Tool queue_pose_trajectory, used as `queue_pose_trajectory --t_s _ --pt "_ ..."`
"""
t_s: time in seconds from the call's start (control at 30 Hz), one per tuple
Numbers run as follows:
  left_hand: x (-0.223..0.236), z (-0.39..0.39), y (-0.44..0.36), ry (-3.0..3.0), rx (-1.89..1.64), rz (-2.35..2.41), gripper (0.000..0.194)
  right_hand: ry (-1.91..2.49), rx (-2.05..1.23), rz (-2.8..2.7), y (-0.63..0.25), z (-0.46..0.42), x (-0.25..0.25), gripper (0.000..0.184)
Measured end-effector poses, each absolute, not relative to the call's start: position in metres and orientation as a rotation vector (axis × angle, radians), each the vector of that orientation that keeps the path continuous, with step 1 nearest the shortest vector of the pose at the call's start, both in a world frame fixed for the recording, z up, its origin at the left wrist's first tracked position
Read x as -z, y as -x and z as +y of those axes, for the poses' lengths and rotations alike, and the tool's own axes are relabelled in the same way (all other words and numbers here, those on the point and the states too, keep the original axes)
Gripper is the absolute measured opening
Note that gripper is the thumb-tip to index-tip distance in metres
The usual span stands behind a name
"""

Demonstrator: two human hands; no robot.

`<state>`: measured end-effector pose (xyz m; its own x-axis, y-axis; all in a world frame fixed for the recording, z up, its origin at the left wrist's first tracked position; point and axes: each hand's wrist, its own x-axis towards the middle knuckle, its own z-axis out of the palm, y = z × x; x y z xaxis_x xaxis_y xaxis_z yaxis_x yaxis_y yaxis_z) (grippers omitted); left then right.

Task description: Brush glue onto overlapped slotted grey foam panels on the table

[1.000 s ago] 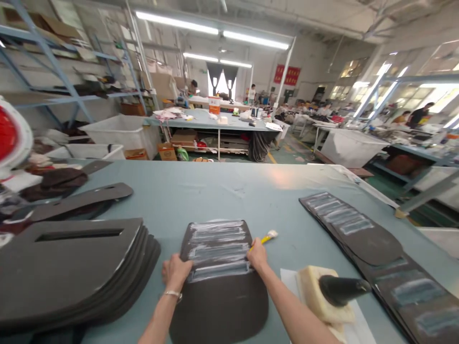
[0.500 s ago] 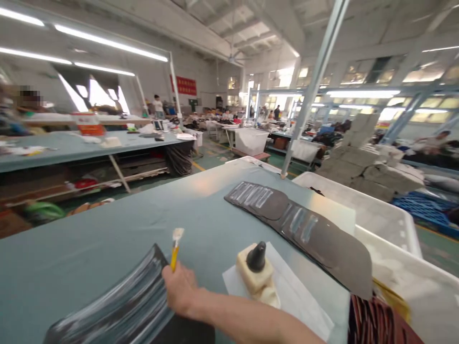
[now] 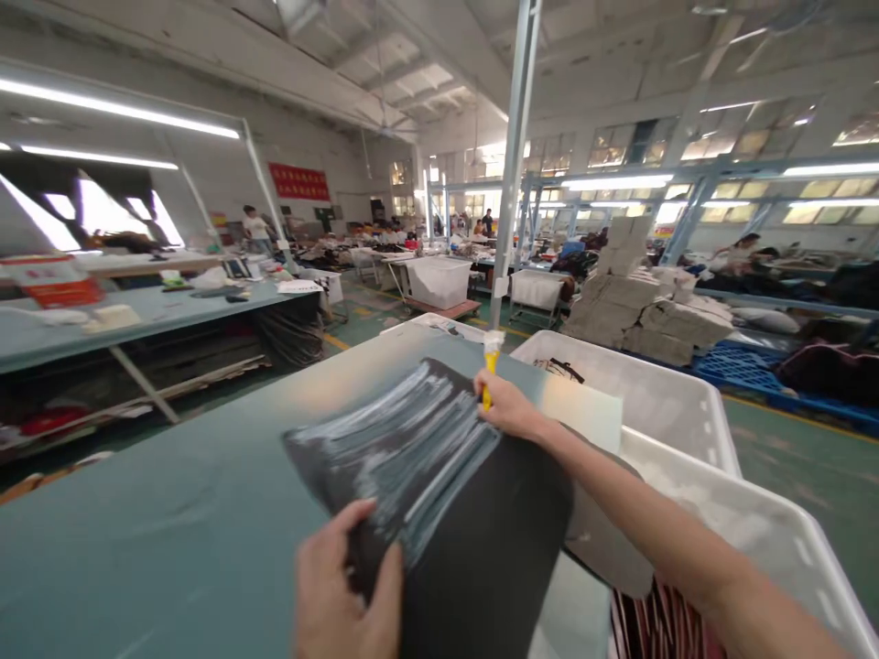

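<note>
Both my hands carry a dark foam panel (image 3: 473,513) streaked with whitish glue stripes, lifted off the grey-green table (image 3: 157,513). My left hand (image 3: 347,595) pinches the panel's near edge, thumb on top. My right hand (image 3: 508,407) grips the far edge and also holds a yellow-handled brush (image 3: 490,361) that points up. The panel tilts and hides the row of glued panels beneath it at the table's right side.
White plastic bins (image 3: 687,439) stand right of the table. A metal post (image 3: 512,156) rises behind the table. Another grey-green table (image 3: 137,316) with boxes is at the left. People work far back. Stacked cardboard (image 3: 638,311) sits on blue pallets.
My view has swung right. The glued panel has left the table and moved right in both hands, now over the row of panels; the glue bottle and sponge are out of sight.
</note>
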<state>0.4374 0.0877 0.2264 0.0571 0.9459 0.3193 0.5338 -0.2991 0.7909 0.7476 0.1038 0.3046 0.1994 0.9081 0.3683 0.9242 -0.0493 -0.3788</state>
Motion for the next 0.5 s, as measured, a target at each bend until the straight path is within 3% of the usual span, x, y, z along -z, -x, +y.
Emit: queue_pose_trajectory --t_s 0.1,0.23,0.37,0.5 --pt "-0.215 0.070 -0.557 -1.841 -1.091 1.281 0.037 2.188 0.017 -1.599 -0.844 0.083 -0.257 0.027" --pt "-0.153 0.069 -0.670 -1.716 -1.008 1.211 0.033 2.343 -0.001 -1.558 -0.938 0.080 -0.186 0.025" --pt "-0.104 0.086 -0.721 -1.678 -0.981 1.261 0.032 2.376 -0.021 -1.591 -0.990 0.108 -0.139 0.021" --pt "-0.088 0.107 -0.744 -1.671 -0.975 1.328 0.030 2.314 -0.053 -1.630 -1.016 0.148 -0.123 0.022"
